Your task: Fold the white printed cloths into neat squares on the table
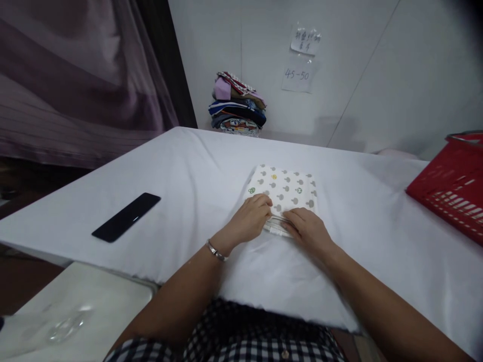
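Observation:
A folded white cloth (284,188) lies on the white-covered table in front of me, printed with small grey, green and yellow motifs. My left hand (256,215) is closed at its near left edge, fingers curled over the fabric. Across from it my right hand (305,226) pinches the same near edge, the thumb low and the fingers on top. Folded layers show in the gap between the two hands. Parts of the cloth's near corners are hidden under my fingers.
A black phone (127,217) lies on the white table (181,171) to the left. A red basket (453,181) stands at the right edge. Behind the table, a stack of folded clothes (238,103) rests against the wall. A pale stool-like surface (94,301) is at lower left.

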### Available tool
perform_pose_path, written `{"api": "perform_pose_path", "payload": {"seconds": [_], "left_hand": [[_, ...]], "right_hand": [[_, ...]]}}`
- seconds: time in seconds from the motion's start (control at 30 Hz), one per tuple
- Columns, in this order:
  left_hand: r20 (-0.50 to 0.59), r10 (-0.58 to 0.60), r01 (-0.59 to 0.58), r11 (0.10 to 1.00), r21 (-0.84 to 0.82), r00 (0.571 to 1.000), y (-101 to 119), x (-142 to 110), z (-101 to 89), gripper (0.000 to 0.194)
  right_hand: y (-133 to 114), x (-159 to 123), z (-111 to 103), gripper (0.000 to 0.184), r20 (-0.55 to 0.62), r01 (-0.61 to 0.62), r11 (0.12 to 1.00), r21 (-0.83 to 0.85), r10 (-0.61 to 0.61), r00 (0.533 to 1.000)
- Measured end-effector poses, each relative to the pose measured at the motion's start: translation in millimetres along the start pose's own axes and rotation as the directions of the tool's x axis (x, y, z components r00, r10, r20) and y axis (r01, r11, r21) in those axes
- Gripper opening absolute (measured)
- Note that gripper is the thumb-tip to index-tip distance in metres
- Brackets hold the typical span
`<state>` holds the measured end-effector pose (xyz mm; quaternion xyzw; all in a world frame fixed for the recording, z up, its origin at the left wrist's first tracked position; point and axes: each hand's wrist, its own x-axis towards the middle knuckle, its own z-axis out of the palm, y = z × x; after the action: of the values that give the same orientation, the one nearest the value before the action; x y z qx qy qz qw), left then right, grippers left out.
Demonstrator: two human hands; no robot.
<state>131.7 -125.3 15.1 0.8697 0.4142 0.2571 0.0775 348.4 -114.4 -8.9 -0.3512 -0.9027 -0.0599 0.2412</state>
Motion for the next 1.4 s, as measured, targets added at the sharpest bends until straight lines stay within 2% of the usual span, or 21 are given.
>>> {"api": "perform_pose_path", "payload": {"seconds": [0.1,0.23,0.37,0.63,0.93,1.27,1.4], "left_hand": [[0.027,-0.009,0.010,1.000,-0.024,1.000,0.2,-0.3,-2.5,0.014],[0.065,-0.030,0.032,0.999,-0.038,0.997,0.2,0.2,-4.2,0.015],[0.050,-0.020,0.023,0.997,-0.070,0.999,-0.3,0.3,-5.1,0.015],[-0.006,-0.019,0.019,0.996,-0.089,1.000,-2.1,-0.1,-6.0,0.016],[-0.051,-0.014,0.008,0.993,-0.115,0.999,-5.1,0.5,-3.3,0.016],[0.001,-0.008,0.008,0.998,-0.058,1.000,-7.1,0.2,-1.3,0.014],[0.005,-0.004,0.004,0.999,-0.050,1.000,-9.4,-0.5,0.7,0.004]], "right_hand": [[0.9,-0.8,0.2,0.020,-0.042,-0.004,1.000,0.030,0.005,0.999],[3.2,-1.8,-0.3,0.029,-0.070,0.013,0.999,0.045,-0.010,0.998],[3.6,-0.5,-0.6,0.032,-0.032,0.018,1.000,0.009,-0.017,0.999],[-2.6,1.9,-5.4,0.021,0.067,0.010,1.000,-0.014,-0.009,0.998],[-2.9,-0.3,-8.5,0.026,-0.035,0.019,1.000,-0.006,-0.019,0.999],[-1.5,-3.9,-4.2,0.028,0.074,0.007,0.998,-0.063,-0.003,0.997],[-1.2,-4.1,-2.6,0.027,0.047,0.031,0.995,-0.098,-0.026,0.999]]}}
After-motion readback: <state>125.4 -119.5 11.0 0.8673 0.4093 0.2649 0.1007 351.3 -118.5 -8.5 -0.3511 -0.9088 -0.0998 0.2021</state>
